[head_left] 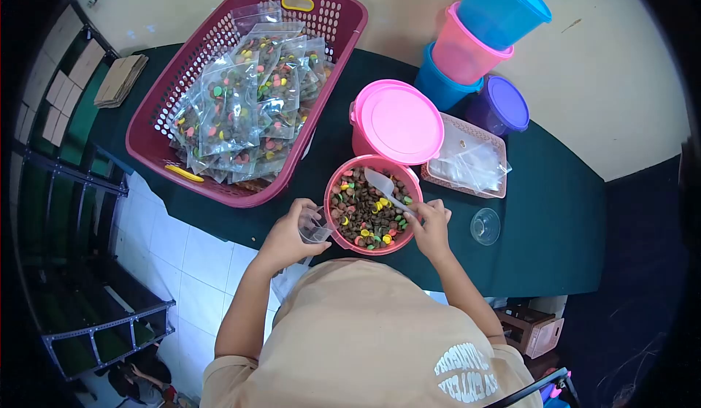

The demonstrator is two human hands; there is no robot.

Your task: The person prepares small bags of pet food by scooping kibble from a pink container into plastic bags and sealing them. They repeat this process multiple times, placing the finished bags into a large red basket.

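Note dark green table (453, 269) spanning the view, with basket (241, 197) at upper left, heaped with filled packets (255, 101). Find lidded tub (401, 123) just beyond open bucket (413, 185); locate bucket directly before torso (387, 328), between both hands. Record left hand (288, 236) at bucket's left rim, curled around clear cup (314, 225); cannot tell cup's contents, nor contact with rim. Record right hand (431, 229) at opposite rim, pinched narrow on handle of scoop (381, 184). See glass dish (485, 226) on table, apart, to the right of right hand. Read scoop's long axis as a diagonal: from right fingertips inward and away from torso, to head over bucket's far half. Fix cup left of scoop head and nearer torso, with bucket's left rim between. Judge right hand nearer scoop. Smallest: see loose pieces (361, 211) in bucket, mostly brown, some pink, yellow, green.
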